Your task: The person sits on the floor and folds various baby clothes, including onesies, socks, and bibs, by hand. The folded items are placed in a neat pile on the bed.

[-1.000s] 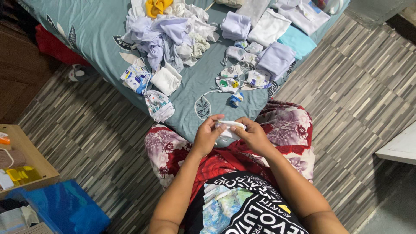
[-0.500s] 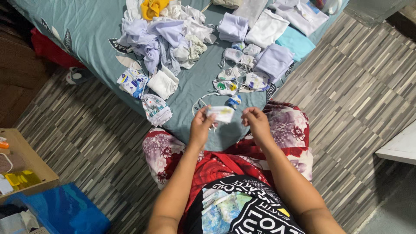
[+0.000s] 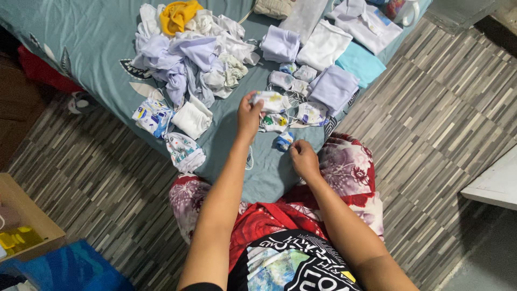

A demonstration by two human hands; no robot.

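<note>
Head view looks down on a teal bed (image 3: 81,48) strewn with baby clothes. Left hand (image 3: 249,114) reaches out over the bed, its fingers pinching a small folded white cloth (image 3: 272,100) with coloured print, held just above other small printed pieces (image 3: 276,123). Right hand (image 3: 304,159) rests at the bed's near edge, fingers curled loosely and holding nothing, with a small blue-and-white bundle (image 3: 284,141) just beside it at 11 o'clock. A heap of unfolded clothes (image 3: 188,54) lies at 10 o'clock from the left hand; folded stacks (image 3: 328,64) sit at 1 o'clock.
</note>
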